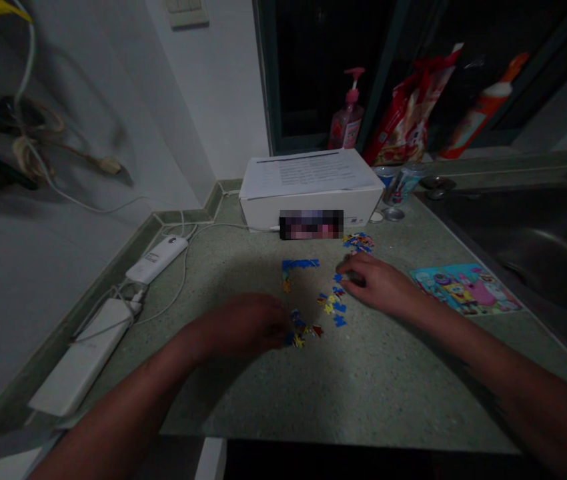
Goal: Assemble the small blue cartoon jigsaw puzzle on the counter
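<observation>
The left hand (243, 327) is curling low over a small cluster of jigsaw pieces (297, 331) on the table (363, 393), its fingers narrowed and touching or nearly touching them, though the dark shot doesn't show whether it is holding one. The right hand (373, 283) is reaching in from the other side, fingers bent and narrow, its fingertips resting just beside a loose scatter of blue and yellow pieces (333, 300); whether it is pinching anything, I cannot tell.

Further up, a joined blue strip (299, 265) is lying between the hands and a white box (311, 207), with a short run of pieces turning down from its left end. A small heap of pieces (358, 243) is sitting near the box, just above the right hand. To the right, a cartoon picture card (466, 290) is lying flat beside a steel sink (523, 247).

A printed sheet (308, 173) is lying on the box, and a can (403, 185) is standing just beside it. Along the left edge, a white power bank (156, 260) and a longer white charger (83, 353) are lying among cables. A pump bottle (346, 117), a red bag (408, 113) and an orange bottle (483, 110) are standing behind the box
</observation>
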Tool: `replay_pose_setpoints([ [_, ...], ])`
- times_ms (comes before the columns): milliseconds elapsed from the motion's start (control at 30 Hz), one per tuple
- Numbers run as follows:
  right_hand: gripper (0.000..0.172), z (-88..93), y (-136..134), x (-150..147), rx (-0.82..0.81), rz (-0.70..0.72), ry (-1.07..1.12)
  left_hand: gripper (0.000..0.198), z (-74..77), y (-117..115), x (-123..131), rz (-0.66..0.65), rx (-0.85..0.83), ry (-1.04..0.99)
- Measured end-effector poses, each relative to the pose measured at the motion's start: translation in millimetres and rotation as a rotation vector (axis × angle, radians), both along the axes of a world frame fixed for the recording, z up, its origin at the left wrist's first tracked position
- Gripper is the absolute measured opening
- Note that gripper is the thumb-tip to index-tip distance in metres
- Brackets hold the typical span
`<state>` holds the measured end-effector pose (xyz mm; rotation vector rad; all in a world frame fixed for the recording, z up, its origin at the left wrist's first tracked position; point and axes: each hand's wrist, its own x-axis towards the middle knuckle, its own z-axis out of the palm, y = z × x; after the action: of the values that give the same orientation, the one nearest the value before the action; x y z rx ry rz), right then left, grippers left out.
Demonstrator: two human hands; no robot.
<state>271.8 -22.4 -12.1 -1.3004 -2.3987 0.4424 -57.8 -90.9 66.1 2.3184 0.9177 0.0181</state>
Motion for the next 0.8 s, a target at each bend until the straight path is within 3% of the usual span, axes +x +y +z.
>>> replay_pose_setpoints([
  [300, 0.021, 1.8, -1, 1, -0.001, 0.006, 0.004, 0.011, -3.7, -2, -2, 0.013, -0.044, -0.011],
  [800, 0.019, 5.2, -3, -3, -0.025, 0.012, 0.002, 0.022, -16.5, 1, 2, 0.038, -0.037, 0.008],
])
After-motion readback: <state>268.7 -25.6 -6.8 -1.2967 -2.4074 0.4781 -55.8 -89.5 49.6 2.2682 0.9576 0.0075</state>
